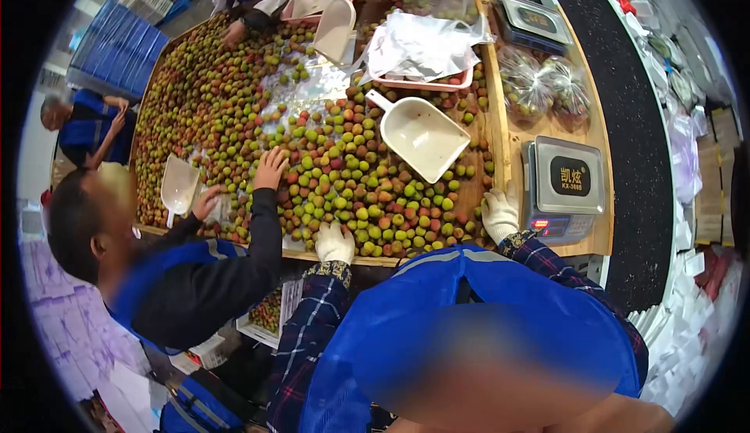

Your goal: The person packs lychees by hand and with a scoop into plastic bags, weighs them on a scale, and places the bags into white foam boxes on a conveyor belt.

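My left hand (334,243), in a white knit glove, rests at the near rim of the wooden table (375,260), its fingers touching the edge of a broad layer of green and red lychees (367,206). Nothing shows in its grasp. My right hand (500,214), gloved likewise, lies on the wood beside the divider (500,121), fingers apart and holding nothing. Just right of it stands a digital scale (564,187) with a bare metal pan and a lit red display. Ahead, between my hands, a white scoop (426,138) lies on the lychees.
A pink-rimmed basket (422,81) holds plastic bags (426,46). Bagged lychees (531,93) sit behind the scale, near a second scale (535,23). At left, a co-worker (195,269) reaches over the table. Another person (250,0) works across it. A black conveyor belt (625,121) runs at right.
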### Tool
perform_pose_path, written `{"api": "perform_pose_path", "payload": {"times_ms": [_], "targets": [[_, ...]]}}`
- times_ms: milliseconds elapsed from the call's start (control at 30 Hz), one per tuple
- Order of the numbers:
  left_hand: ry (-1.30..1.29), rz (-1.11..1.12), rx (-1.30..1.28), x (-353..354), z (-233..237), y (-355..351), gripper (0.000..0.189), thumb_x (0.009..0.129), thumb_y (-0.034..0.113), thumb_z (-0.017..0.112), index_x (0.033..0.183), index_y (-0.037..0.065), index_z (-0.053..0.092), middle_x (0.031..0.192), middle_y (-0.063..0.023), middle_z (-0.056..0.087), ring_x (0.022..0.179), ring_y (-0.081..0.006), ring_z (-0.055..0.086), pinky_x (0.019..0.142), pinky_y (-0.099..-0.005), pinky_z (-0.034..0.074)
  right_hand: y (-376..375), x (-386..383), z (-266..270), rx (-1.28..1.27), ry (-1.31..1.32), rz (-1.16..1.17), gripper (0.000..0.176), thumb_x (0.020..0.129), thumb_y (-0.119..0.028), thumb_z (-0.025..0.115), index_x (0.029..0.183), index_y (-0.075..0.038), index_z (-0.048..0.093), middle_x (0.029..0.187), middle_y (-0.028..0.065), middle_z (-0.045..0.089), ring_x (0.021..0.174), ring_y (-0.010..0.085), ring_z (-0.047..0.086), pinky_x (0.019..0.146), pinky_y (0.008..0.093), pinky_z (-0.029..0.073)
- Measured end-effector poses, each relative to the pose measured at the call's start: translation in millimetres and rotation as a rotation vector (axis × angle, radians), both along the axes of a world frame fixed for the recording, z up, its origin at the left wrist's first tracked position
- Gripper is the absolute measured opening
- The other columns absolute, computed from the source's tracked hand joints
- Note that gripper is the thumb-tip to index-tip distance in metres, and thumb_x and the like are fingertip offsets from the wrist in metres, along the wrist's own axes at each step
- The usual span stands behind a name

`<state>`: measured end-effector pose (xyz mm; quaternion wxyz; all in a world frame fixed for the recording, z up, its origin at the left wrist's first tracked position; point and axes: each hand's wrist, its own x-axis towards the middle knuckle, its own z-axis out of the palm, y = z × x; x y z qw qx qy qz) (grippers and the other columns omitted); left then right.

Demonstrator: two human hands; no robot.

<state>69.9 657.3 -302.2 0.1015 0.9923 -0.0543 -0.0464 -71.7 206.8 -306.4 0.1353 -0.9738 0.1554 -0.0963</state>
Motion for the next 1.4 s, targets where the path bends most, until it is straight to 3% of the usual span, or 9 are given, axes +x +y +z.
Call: {"api": "perform_pose_path", "payload": {"times_ms": [233, 467, 867, 933, 1067, 1133, 1200, 1267, 1400], "targets": [[-0.135, -0.021, -0.045, -1, 0, 2, 0.021, 0.09, 0.026, 0.072, 0.096, 0.006, 0.072, 0.104, -0.022, 0.065, 0.09, -0.0427, 0.068, 0.077, -0.0566, 0.057, 26, 47, 49, 0.027, -0.016, 0.041, 0.044, 0.09, -0.016, 0.073, 0.133, -0.008, 0.07, 0.134, 0.0162, 0.07, 0.138, 0.0414, 0.057, 0.114, 0.0537, 0.047], [-0.014, 0.015, -0.016, 1, -3, 3, 0.025, 0.095, 0.03, 0.067, 0.1, 0.006, 0.073, 0.108, -0.0218, 0.065, 0.099, -0.0423, 0.069, 0.084, -0.0544, 0.057, 107, 110, 127, 0.659, 0.041, 0.364, 0.053, 0.099, -0.016, 0.068, 0.15, -0.008, 0.056, 0.109, 0.0221, 0.076, 0.102, 0.0398, 0.075, 0.09, 0.0444, 0.059], [-0.063, -0.008, -0.098, -3, -7, 6, 0.026, 0.094, 0.031, 0.069, 0.098, 0.006, 0.074, 0.11, -0.0222, 0.066, 0.1, -0.0435, 0.068, 0.085, -0.0564, 0.057, 124, 101, 135, 0.611, 0.343, 0.438, 0.059, 0.103, -0.036, 0.067, 0.155, -0.011, 0.054, 0.094, 0.0244, 0.076, 0.091, 0.0407, 0.076, 0.084, 0.0469, 0.059], [-0.048, 0.003, -0.085, -2, -9, 6, 0.027, 0.094, 0.031, 0.068, 0.099, 0.006, 0.074, 0.11, -0.0222, 0.066, 0.101, -0.0439, 0.067, 0.087, -0.0567, 0.056, 135, 110, 156, 0.674, 0.356, 0.428, 0.062, 0.104, -0.034, 0.067, 0.16, -0.015, 0.05, 0.081, 0.016, 0.071, 0.068, 0.0288, 0.072, 0.07, 0.0417, 0.059], [0.024, 0.031, -0.041, 0, -8, 3, 0.03, 0.094, 0.034, 0.069, 0.103, 0.006, 0.076, 0.116, -0.0239, 0.066, 0.104, -0.0456, 0.067, 0.09, -0.0574, 0.056, 145, 132, 173, 0.624, 0.54, 0.419, 0.067, 0.101, -0.037, 0.071, 0.159, -0.012, 0.05, 0.102, 0.0214, 0.076, 0.091, 0.0349, 0.076, 0.085, 0.0451, 0.06], [0.034, 0.021, -0.063, 1, -3, 3, 0.031, 0.093, 0.035, 0.069, 0.103, 0.006, 0.077, 0.118, -0.0242, 0.067, 0.106, -0.0461, 0.067, 0.09, -0.0577, 0.056, 123, 138, 106, 0.435, -0.075, 0.665, 0.067, 0.1, -0.034, 0.07, 0.156, -0.003, 0.049, 0.106, 0.0239, 0.073, 0.1, 0.0394, 0.074, 0.091, 0.0517, 0.058], [0.002, 0.017, -0.063, 1, -11, 3, 0.03, 0.094, 0.034, 0.068, 0.101, 0.006, 0.077, 0.113, -0.0245, 0.068, 0.104, -0.0468, 0.068, 0.087, -0.0577, 0.057, 97, 158, 115, 0.409, -0.044, 0.398, 0.069, 0.1, -0.028, 0.068, 0.159, -0.001, 0.044, 0.115, 0.0249, 0.07, 0.107, 0.0364, 0.072, 0.088, 0.0484, 0.058], [-0.102, -0.023, -0.069, -2, -18, 5, 0.028, 0.094, 0.033, 0.068, 0.099, 0.006, 0.077, 0.108, -0.024, 0.068, 0.098, -0.0466, 0.068, 0.085, -0.0583, 0.057, 73, 189, 215, 0.895, 0.162, 0.031, 0.069, 0.099, -0.021, 0.066, 0.16, -0.001, 0.04, 0.111, 0.0219, 0.07, 0.096, 0.0285, 0.072, 0.079, 0.0411, 0.059], [-0.143, -0.059, -0.102, -4, -14, 5, 0.024, 0.092, 0.026, 0.069, 0.099, 0.003, 0.074, 0.106, -0.0256, 0.065, 0.093, -0.0475, 0.066, 0.08, -0.0586, 0.056, 11, 229, 224, 0.803, -0.382, -0.097, 0.063, 0.1, -0.017, 0.065, 0.157, 0.001, 0.044, 0.083, 0.01, 0.069, 0.066, 0.0192, 0.064, 0.068, 0.0344, 0.056]]}}
